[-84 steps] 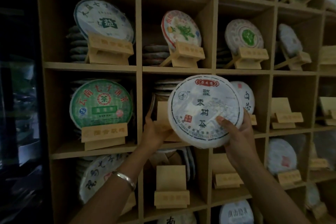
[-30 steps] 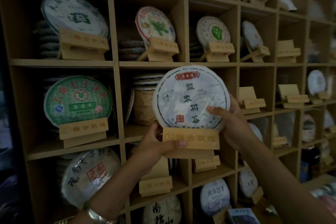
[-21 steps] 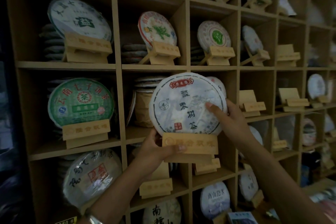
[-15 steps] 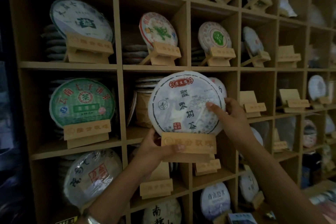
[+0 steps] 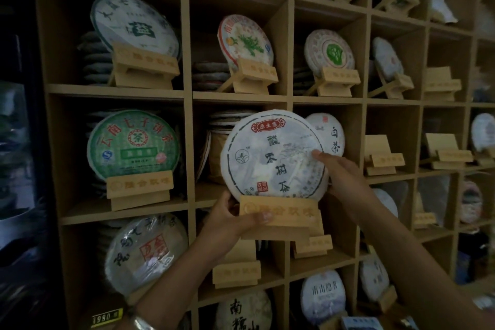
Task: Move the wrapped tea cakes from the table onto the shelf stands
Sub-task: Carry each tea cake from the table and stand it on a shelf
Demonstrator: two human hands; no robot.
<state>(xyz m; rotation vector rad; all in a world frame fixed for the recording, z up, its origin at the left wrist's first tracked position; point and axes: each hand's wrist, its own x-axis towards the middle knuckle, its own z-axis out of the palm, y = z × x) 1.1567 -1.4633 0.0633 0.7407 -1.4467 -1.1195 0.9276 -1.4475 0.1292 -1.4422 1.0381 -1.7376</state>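
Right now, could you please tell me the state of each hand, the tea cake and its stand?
White wrapped tea cake: upright on the wooden stand.
Wooden stand: held off the shelf.
Left hand: grips the stand.
Right hand: holds the cake's edge.

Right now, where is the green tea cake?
In the head view, the green tea cake stands at left on its wooden stand, middle shelf row, one compartment left of the white cake being held.

Both forearms are seen bare, no sleeves being worn; a silver-coloured metal bangle (image 5: 141, 322) is worn on the left wrist.
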